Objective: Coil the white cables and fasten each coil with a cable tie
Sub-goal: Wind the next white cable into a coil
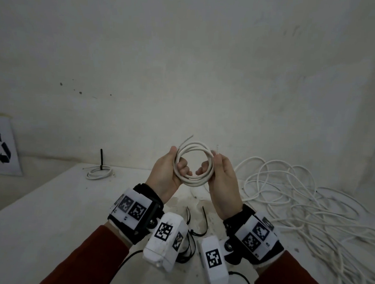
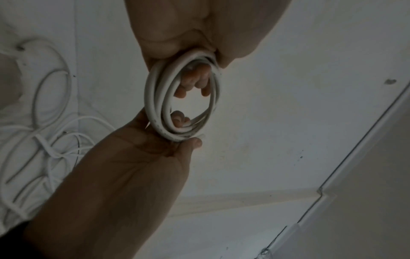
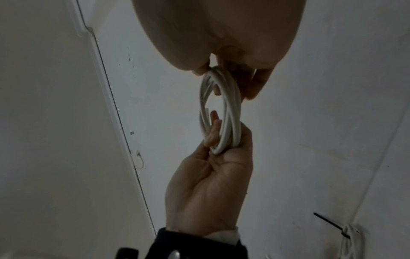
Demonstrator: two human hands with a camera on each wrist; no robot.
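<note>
Coil held up above table, left hand and right hand each gripping opposite sides, fingers hooked through. Keep left grip tight so loops stay stacked; free right to fetch a tie lying below. Tuck loose ends in before cinching.

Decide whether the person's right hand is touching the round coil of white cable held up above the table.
Touching. The head view shows the right hand closing its grip round the round coil of white cable.
</note>
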